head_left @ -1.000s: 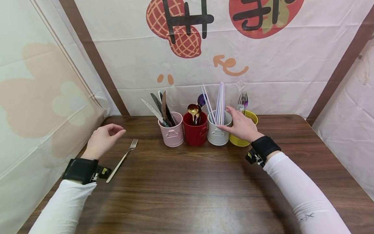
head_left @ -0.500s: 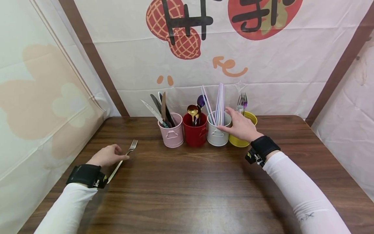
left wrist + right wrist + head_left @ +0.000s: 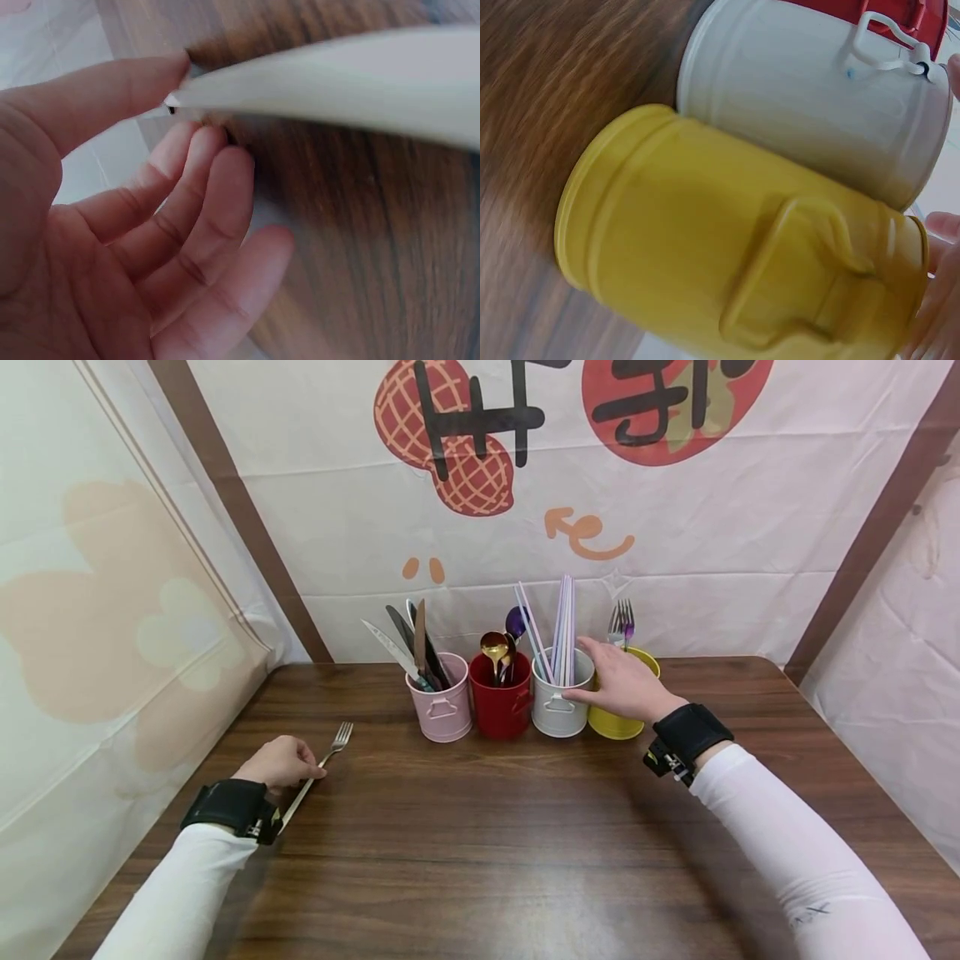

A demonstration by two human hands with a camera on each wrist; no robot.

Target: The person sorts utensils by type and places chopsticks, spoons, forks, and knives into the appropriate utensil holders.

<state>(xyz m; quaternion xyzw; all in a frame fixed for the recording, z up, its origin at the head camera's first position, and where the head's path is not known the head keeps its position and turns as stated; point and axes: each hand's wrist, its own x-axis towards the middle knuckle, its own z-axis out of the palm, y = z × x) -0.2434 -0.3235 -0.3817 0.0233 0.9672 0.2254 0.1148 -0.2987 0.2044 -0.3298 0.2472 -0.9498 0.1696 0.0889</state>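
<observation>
A metal fork [image 3: 342, 737] lies slantwise on the left of the table, tines pointing away. My left hand [image 3: 282, 762] pinches its handle between thumb and fingertips; in the left wrist view the handle [image 3: 352, 82] runs large and blurred toward the camera. My right hand [image 3: 628, 681] is spread over the rims of the white bucket [image 3: 558, 720] and the yellow bucket [image 3: 615, 727], thumb by the white one's front. Straws [image 3: 566, 627] stand in the white bucket; forks [image 3: 621, 620] stand in the yellow one. Most of the right hand is outside the right wrist view.
A pink bucket [image 3: 441, 714] with several knives [image 3: 420, 639] stands at the left of the row. Beside it is a red bucket [image 3: 501, 706] holding spoons [image 3: 495, 646]. The wooden table [image 3: 480, 843] meets a printed cloth wall [image 3: 337, 543] behind.
My left hand has come down onto the fork and now pinches its handle. The right hand has stayed almost in place over the buckets, its wrist shifting slightly right.
</observation>
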